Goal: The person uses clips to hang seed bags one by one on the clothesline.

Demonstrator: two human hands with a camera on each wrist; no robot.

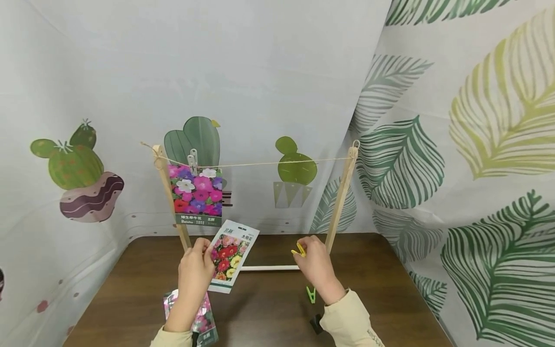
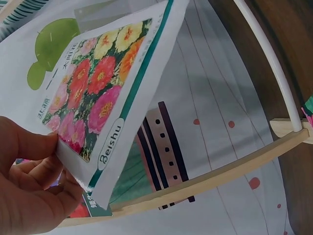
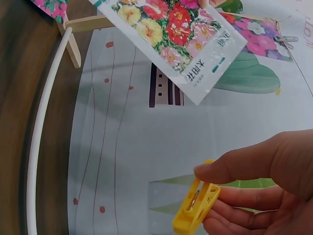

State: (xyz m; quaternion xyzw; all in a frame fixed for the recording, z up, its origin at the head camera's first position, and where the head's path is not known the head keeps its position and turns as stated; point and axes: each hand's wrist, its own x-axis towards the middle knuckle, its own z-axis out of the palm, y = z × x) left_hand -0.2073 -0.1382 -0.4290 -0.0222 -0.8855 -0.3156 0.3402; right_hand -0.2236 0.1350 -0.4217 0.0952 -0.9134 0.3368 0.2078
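My left hand (image 1: 196, 266) pinches a flower seed packet (image 1: 234, 250) by its left edge, in front of the frame and tilted to the right. Red, pink and yellow blooms show on its front. In my right hand (image 1: 317, 265) a yellow clothespin (image 1: 300, 250) is pinched between thumb and fingers; the right wrist view shows the yellow clothespin (image 3: 194, 203) close up. A second seed packet (image 1: 197, 195) with pink and purple flowers hangs from the string (image 1: 260, 164) at the left, held by a pale clothespin (image 1: 193, 161).
Wooden posts (image 1: 341, 197) carry the string, with a white rod (image 1: 270, 268) low between them. Another seed packet (image 1: 209, 320) lies on the brown table (image 1: 260, 318) under my left forearm. A green clothespin (image 1: 310, 294) and a black item (image 1: 316, 324) are near my right wrist.
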